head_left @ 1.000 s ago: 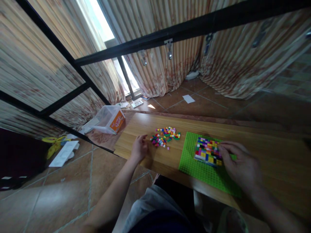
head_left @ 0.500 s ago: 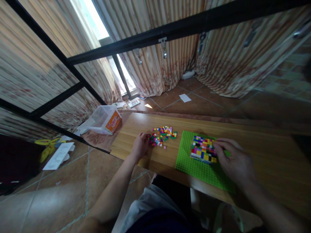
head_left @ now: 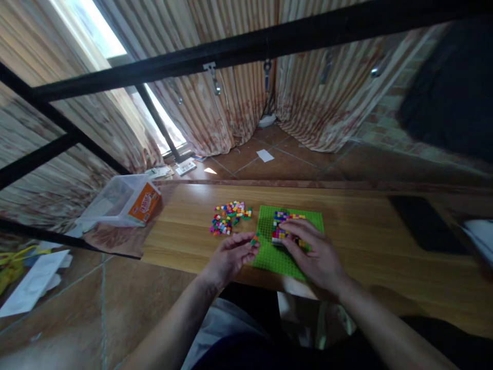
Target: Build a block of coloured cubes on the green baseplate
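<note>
My left hand [head_left: 233, 257] is closed in a pinch on small toy bricks [head_left: 254, 239], green with orange-red, just off the near left edge of a green studded baseplate [head_left: 275, 264]. A flat block of multicoloured toy bricks [head_left: 278, 218] lies on that plate, pale along its near side. Over this block my right hand [head_left: 311, 249] is bent, thumb and forefinger apart at its left part, with bricks showing between them. The hand covers much of the block. Loose toy bricks [head_left: 223, 223] are heaped on the wooden table, beyond my left hand.
A clear plastic box [head_left: 115, 198] with an orange label stands past the table's left end. On the table's right lies a dark flat object [head_left: 425, 223]. A black metal rail [head_left: 239, 54] crosses in front of the curtains [head_left: 239, 108].
My left hand has left the loose heap and come right with bricks in its fingertips. My right hand has shifted from the block's right edge to over its left part. The view has turned right.
</note>
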Demonstrator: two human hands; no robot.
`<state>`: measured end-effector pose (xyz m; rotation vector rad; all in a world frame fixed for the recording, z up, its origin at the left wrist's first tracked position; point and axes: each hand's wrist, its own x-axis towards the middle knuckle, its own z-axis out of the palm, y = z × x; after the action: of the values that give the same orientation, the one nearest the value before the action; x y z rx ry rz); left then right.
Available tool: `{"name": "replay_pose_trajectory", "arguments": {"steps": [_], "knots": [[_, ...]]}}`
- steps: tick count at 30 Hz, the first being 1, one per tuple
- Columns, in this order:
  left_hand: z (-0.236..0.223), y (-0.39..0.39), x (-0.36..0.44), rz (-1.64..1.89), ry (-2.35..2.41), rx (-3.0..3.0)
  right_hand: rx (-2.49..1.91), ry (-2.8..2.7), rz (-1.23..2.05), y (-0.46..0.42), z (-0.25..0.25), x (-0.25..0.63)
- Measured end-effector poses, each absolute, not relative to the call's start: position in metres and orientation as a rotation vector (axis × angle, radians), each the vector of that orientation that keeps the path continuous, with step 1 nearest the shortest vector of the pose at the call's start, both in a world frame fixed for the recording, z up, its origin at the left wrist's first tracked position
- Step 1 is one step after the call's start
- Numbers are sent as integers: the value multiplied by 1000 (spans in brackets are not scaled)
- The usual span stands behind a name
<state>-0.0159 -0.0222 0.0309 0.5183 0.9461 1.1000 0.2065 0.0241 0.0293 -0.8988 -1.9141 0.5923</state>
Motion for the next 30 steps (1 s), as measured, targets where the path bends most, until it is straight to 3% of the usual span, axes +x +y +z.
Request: {"name": "replay_pose_trajectory", "arguments": {"steps": [7, 18, 25, 30], "knots": [[33, -17, 17, 996, 828, 527, -750, -2041, 723, 18, 39, 207], [46, -15, 32, 939, 1020, 654, -722, -2155, 653, 17, 37, 208], [51, -24, 50, 1059, 1085, 536, -860, -2148, 381, 16, 28, 210], [41, -18, 45, 1185, 1223, 637, -1088, -1985, 374, 33, 24, 226]]}}
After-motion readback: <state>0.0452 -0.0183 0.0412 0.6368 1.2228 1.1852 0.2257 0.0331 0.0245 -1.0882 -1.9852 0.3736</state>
